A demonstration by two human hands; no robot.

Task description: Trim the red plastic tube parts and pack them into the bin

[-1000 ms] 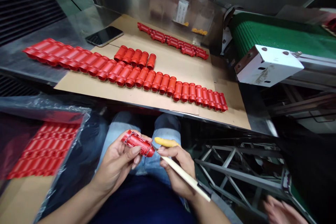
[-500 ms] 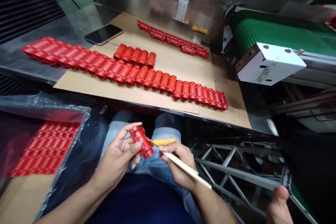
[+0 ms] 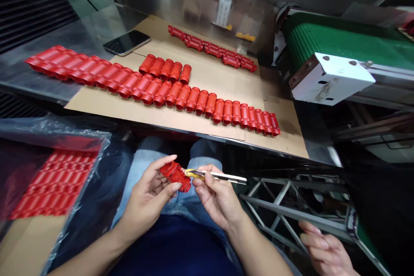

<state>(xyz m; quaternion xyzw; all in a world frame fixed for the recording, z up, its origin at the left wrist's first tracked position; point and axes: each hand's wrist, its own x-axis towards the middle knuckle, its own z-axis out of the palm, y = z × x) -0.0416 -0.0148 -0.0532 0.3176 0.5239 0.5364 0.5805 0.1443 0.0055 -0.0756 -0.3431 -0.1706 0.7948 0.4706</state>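
Observation:
My left hand (image 3: pixel 152 189) grips a red cylindrical part (image 3: pixel 176 175) between thumb and fingers, above my lap. The part is tilted, with its lower end toward the right. In my right hand (image 3: pixel 216 196) is a slim cream-coloured tool (image 3: pixel 228 177) with a yellow piece (image 3: pixel 196 173) at its left end. The yellow tip meets or nearly meets the right side of the red part; exact contact is too small to tell. A long row of red cylinders (image 3: pixel 174 93) lies on the cardboard-covered table (image 3: pixel 155 117), with a shorter row (image 3: pixel 166 69) behind its middle.
More red parts (image 3: pixel 213 49) line the table's back. A phone (image 3: pixel 127 42) lies at the back left. At lower left, a plastic-lined box (image 3: pixel 105 138) holds red parts. A green conveyor (image 3: pixel 343 34) with a white bracket (image 3: pixel 333 78) stands right. Another person's hand (image 3: pixel 326 248) shows at lower right.
My right hand has turned, swinging the tool from a downward slant to nearly level. The red part has tilted further in my left hand. The other person's hand has moved left and changed pose.

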